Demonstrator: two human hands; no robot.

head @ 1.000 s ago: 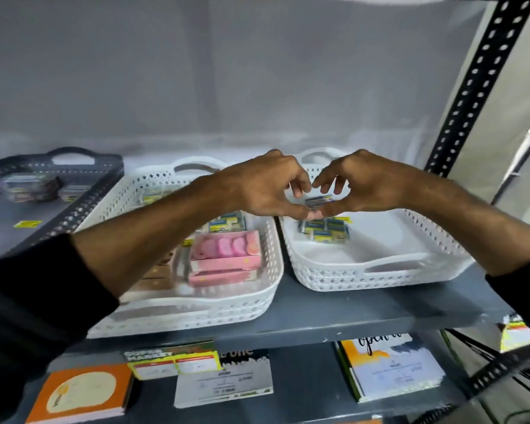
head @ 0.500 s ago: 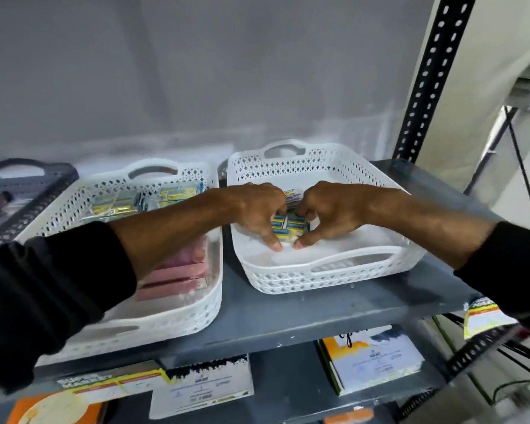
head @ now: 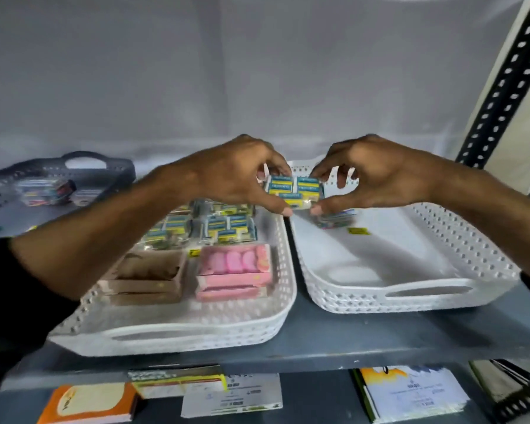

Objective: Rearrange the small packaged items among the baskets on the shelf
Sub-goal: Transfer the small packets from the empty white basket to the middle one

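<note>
Both hands hold one small blue-and-yellow packet (head: 294, 188) in the air above the gap between two white baskets. My left hand (head: 239, 175) pinches its left side, my right hand (head: 371, 175) its right side. The middle white basket (head: 172, 332) holds several similar blue-and-yellow packets (head: 224, 228), a pink box (head: 234, 270) and a brown box (head: 144, 276). The right white basket (head: 410, 295) holds another blue-and-yellow packet (head: 337, 217), partly hidden under my right hand, and a small yellow label (head: 358, 231).
A dark grey basket (head: 58, 169) at the far left holds a few wrapped packets (head: 43, 191). All baskets stand on a grey metal shelf (head: 318, 341). A black perforated upright (head: 502, 84) rises at the right. Notebooks and cards (head: 233, 396) lie on the shelf below.
Both hands rose from the floor of the right basket, lifting a blue-and-yellow packet up and leftward to above the gap between the white baskets.
</note>
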